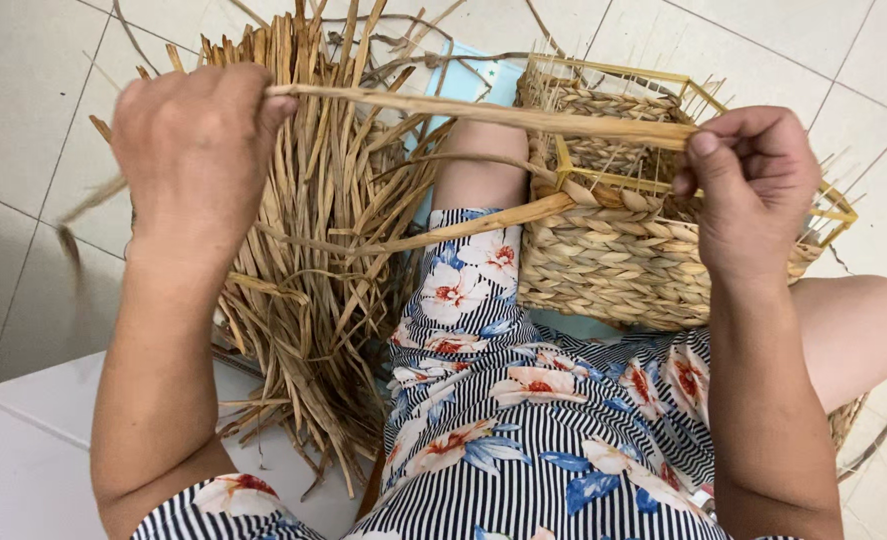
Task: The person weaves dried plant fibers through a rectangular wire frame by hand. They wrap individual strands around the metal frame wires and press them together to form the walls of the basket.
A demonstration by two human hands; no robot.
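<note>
Fingers of the left hand (195, 150) are curled shut around one end of a long dried-grass strand (483, 115), and the fingers of the right hand (753, 190) are pinched closed on its other end, thumb pressed on top. Between the two hands the strand is held taut and nearly level, above the lap and just in front of a half-woven basket (613, 260).

Judged by its look, the strand is light, dry and fibrous: flat like a ribbon, pale tan, pliable along its length yet liable to split or fray if bent sharply. It is best gripped near the ends, as it is now, where a firm pinch keeps it from slipping (the surface looks smooth rather than rough).

The basket is built of thick, plaited rope-like rows of the same material, wound around a thin yellow wire frame (663, 80) whose uprights are left bare above the weave. A loose bundle of dried grass (313, 260) is heaped on the pale tiled floor (23, 200) beside the left arm, its stalks stiff, creased and splayed. A striped, flower-printed garment (523, 420) is seen across the lap.
</note>
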